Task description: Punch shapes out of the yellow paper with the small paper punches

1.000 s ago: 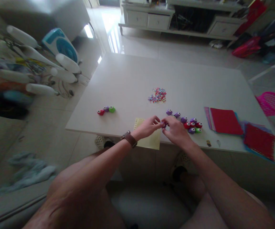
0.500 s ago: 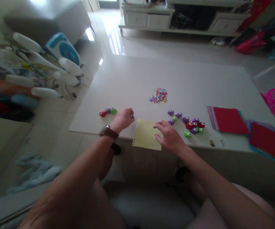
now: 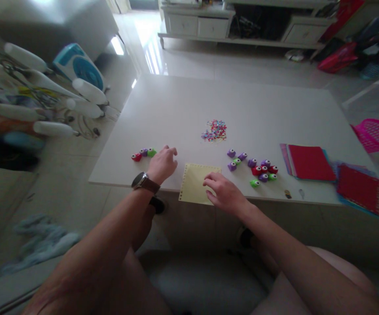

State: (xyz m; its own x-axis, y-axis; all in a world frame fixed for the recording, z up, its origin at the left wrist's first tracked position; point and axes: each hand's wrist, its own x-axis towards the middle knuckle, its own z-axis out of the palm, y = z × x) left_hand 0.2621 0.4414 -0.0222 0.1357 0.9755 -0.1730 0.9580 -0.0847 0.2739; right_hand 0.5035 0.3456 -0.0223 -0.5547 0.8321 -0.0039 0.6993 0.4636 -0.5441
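Yellow sheet (image 3: 198, 189) at the bench (image 3: 183, 105) near edge looks thin, light and floppy, so press it flat: your right hand (image 3: 224, 192) rests loosely curled on it, left hand (image 3: 163, 164) closed, contents hidden.

L hand (image 3: 163, 164) now by left punches (image 3: 142, 153)

We sit at a white table (image 3: 242, 100) on a glossy pale tiled floor (image 3: 189, 57) that mirrors bright daylight. Beyond its far edge stands a low white cabinet with drawers (image 3: 205, 24). We see a pink basket (image 3: 378, 135) off the table's right edge.
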